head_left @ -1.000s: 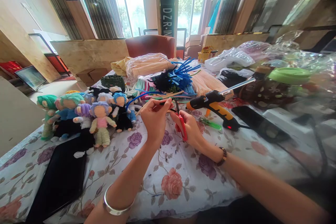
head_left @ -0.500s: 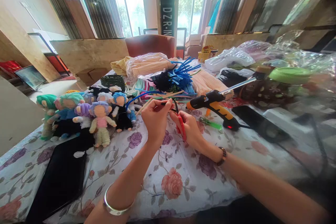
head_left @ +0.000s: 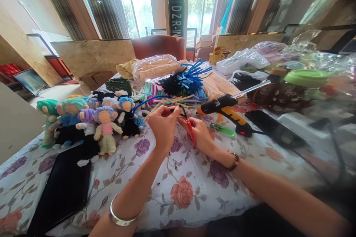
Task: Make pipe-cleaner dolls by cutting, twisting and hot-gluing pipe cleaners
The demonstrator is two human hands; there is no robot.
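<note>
My left hand (head_left: 162, 127) is closed in a pinch on a black pipe cleaner (head_left: 183, 110), whose strand curves up and right from the fingertips. Red-handled scissors (head_left: 191, 132) are in my right hand (head_left: 203, 136), its fingers wrapped about the handles. The scissor blades lie close beside the black strand; whether they touch it I cannot tell. Under both hands, tiny dark scraps (head_left: 158, 183) dot the floral tablecloth (head_left: 125, 181). Just right of my right hand lies a green transparent tool (head_left: 223, 130).
Yarn-haired dolls (head_left: 107, 129) crowd the left side, behind a black tablet-like slab (head_left: 63, 189). A glue gun (head_left: 222, 109) with a lit red light and a cord stands at right. Blue pipe cleaners (head_left: 193, 77) and plastic-wrapped bundles (head_left: 155, 67) lie at the back, a dark phone-like slab (head_left: 274, 129) at right.
The view has shifted slightly. My left hand has drawn a little left and away from the scissors, still pinching the black pipe cleaner. My right hand keeps nearly the same place.
</note>
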